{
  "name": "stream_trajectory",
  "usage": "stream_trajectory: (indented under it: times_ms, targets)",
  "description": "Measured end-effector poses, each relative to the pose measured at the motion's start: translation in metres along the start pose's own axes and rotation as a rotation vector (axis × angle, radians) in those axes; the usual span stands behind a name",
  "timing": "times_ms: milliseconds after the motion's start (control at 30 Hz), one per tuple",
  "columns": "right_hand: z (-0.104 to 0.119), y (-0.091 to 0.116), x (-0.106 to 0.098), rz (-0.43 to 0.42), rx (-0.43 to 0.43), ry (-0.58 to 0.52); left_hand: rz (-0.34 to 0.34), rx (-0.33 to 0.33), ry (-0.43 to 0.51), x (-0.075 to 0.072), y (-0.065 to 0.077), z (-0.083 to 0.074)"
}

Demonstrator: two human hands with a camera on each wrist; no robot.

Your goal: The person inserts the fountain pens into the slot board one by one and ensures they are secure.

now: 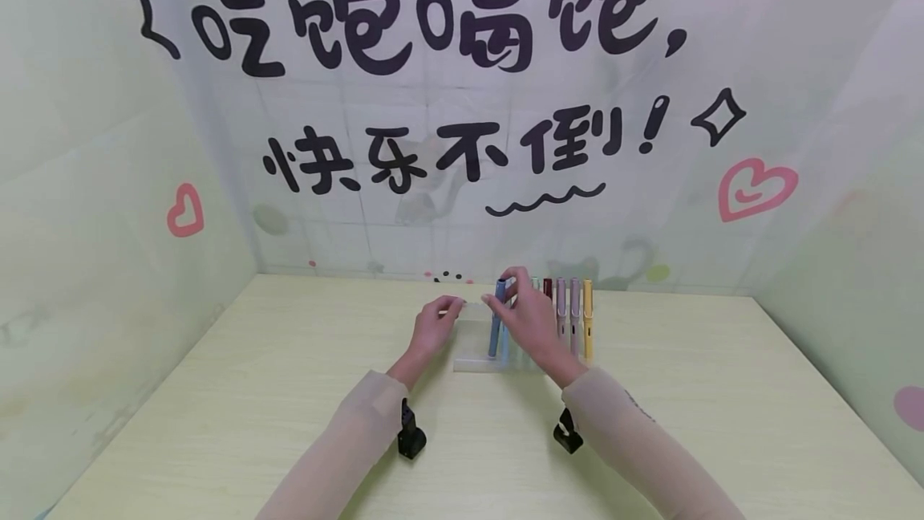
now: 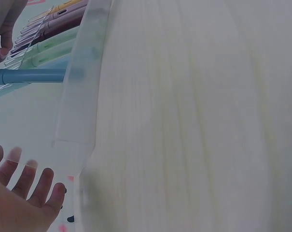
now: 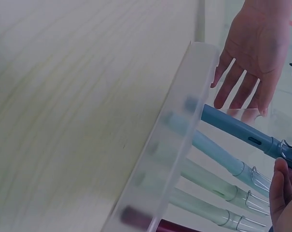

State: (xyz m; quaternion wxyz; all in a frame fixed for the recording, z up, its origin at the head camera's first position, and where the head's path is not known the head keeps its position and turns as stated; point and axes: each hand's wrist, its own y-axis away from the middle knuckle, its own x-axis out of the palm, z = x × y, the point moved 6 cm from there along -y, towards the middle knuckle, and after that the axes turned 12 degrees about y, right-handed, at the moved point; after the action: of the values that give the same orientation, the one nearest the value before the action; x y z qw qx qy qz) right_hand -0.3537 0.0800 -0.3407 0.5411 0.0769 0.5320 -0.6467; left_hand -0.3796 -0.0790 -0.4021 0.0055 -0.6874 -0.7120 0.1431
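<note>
A clear plastic pen stand (image 1: 472, 365) stands near the back of the table, holding a row of clipped pens. My right hand (image 1: 532, 318) pinches a dark blue pen (image 3: 235, 128) at its capped upper end, between thumb and fingers. The pen's lower end sits behind the stand's frosted front lip (image 2: 80, 108). At the stand's upper left corner, my left hand (image 1: 435, 327) holds the clear back panel, its fingers spread behind it in the right wrist view. A light blue pen (image 3: 218, 152) stands right beside the dark blue one.
Farther right in the row are light green pens (image 3: 208, 179), a dark red pen (image 3: 177, 226), purple pens (image 1: 561, 307) and a yellow pen (image 1: 588, 319). A printed cloth wall (image 1: 346, 239) rises behind the pale wooden table (image 1: 253, 392), with side walls left and right.
</note>
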Motion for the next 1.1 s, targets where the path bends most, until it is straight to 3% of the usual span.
stream_trajectory:
  times_ms: [333,733,900,1100]
  targets:
    - [0.0006,0.0028,0.0017,0.014,-0.010,0.012,0.002,-0.004,0.001,0.0009,-0.0001,0.0008]
    - [0.0022,0.0005,0.0014,0.079,-0.100,0.108,-0.003,-0.011,0.016,0.0003,0.0009,0.0002]
    - [-0.0007,0.0022,0.0039,0.153,-0.138,0.165,-0.003,0.001,0.022,-0.0006,0.0021,-0.0021]
    - [-0.0067,0.0035,0.0090,0.246,-0.078,0.209,-0.005,0.001,0.022,0.0000,0.0016,-0.0027]
